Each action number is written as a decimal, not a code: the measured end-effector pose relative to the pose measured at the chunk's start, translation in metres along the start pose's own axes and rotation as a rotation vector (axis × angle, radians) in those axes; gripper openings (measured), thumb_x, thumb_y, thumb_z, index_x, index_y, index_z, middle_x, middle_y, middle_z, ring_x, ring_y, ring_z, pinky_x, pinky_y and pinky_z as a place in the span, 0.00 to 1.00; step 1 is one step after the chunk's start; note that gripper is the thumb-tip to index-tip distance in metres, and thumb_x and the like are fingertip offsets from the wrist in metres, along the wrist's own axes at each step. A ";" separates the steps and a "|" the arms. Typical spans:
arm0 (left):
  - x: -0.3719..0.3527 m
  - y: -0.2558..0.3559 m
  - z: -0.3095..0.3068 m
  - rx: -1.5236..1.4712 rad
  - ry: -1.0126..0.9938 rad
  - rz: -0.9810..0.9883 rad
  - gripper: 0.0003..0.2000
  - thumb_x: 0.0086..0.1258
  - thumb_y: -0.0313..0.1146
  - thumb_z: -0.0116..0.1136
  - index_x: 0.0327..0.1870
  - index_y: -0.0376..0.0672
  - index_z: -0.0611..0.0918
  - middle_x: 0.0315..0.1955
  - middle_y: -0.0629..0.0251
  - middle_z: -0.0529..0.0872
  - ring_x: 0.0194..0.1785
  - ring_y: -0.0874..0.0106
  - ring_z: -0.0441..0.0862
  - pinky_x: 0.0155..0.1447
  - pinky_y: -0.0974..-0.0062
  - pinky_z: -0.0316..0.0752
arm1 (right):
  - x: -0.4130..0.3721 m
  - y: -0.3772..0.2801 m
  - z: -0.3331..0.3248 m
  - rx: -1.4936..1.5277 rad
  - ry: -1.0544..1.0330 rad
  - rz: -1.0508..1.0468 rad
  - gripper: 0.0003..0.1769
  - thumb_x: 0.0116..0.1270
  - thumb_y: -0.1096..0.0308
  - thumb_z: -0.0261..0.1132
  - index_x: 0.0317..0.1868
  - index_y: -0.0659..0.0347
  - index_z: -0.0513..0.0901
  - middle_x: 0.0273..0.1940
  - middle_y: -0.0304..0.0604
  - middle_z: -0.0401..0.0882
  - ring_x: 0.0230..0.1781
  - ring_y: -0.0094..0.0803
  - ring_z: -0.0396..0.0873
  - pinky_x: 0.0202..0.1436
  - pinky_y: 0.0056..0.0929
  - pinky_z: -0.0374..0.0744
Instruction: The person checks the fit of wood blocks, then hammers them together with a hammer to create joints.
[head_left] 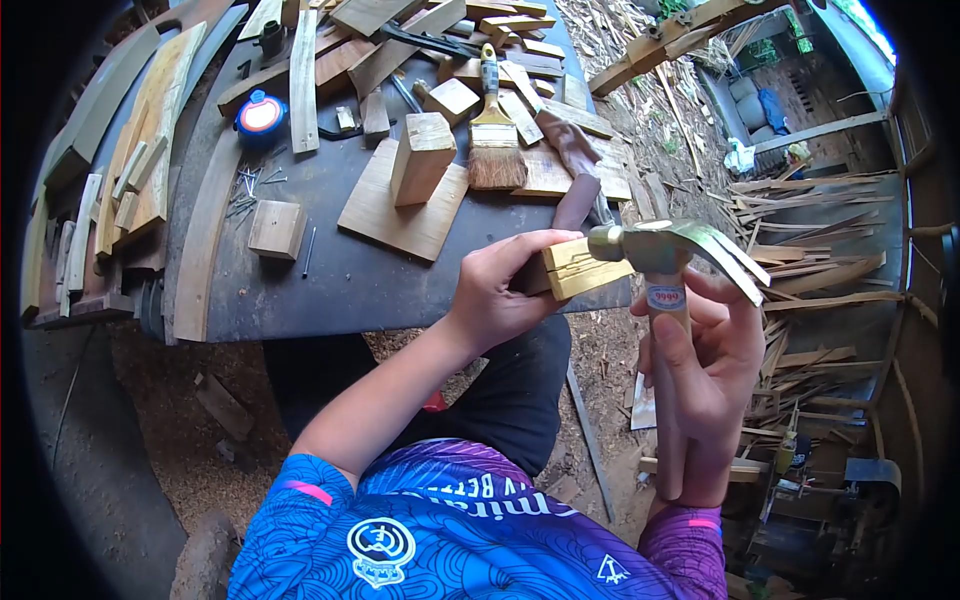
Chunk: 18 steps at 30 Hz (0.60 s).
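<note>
Near the table's front edge, my left hand grips a small wooden block with its end face up. My right hand is wrapped round the upper handle of a claw hammer. The hammer's striking face is at the block's top right corner; whether they touch is unclear. Behind my left hand, an upright wood block stands on a square wooden board. A wood cube sits to the left, with a single nail beside it and several loose nails behind it.
On the dark table lie a brush, a blue and white round object and many wood offcuts. Long wooden pieces lie at the left. Stacked wood strips and a machine are on the right.
</note>
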<state>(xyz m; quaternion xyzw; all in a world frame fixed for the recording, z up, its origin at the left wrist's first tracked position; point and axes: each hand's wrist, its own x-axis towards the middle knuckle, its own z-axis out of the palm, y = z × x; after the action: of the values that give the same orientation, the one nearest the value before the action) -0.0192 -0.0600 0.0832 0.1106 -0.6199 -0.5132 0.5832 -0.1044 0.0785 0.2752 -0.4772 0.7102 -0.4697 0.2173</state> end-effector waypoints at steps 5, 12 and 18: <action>0.012 0.007 -0.004 0.052 -0.090 0.044 0.28 0.60 0.27 0.85 0.63 0.37 0.88 0.51 0.54 0.95 0.54 0.66 0.95 0.58 0.69 0.88 | -0.004 -0.003 -0.005 0.035 -0.019 0.010 0.29 0.78 0.80 0.69 0.75 0.67 0.70 0.49 0.56 0.90 0.29 0.21 0.83 0.31 0.20 0.78; 0.011 0.006 -0.011 -0.060 -0.237 -0.147 0.27 0.67 0.25 0.81 0.69 0.35 0.87 0.55 0.58 0.96 0.57 0.76 0.93 0.64 0.73 0.87 | -0.002 -0.003 -0.004 -0.066 0.003 0.010 0.25 0.79 0.72 0.71 0.71 0.62 0.74 0.45 0.57 0.90 0.24 0.24 0.81 0.27 0.21 0.76; 0.013 0.001 -0.011 -0.016 -0.220 -0.074 0.27 0.68 0.29 0.83 0.67 0.34 0.87 0.56 0.56 0.96 0.58 0.73 0.93 0.64 0.72 0.87 | -0.003 -0.032 0.002 -0.009 0.394 -0.289 0.17 0.81 0.70 0.66 0.66 0.61 0.77 0.40 0.57 0.89 0.19 0.20 0.76 0.19 0.17 0.70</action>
<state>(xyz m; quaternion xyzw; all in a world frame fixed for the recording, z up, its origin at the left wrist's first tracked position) -0.0128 -0.0748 0.0897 0.0718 -0.6715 -0.5482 0.4934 -0.0865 0.0769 0.3024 -0.4740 0.6654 -0.5767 0.0029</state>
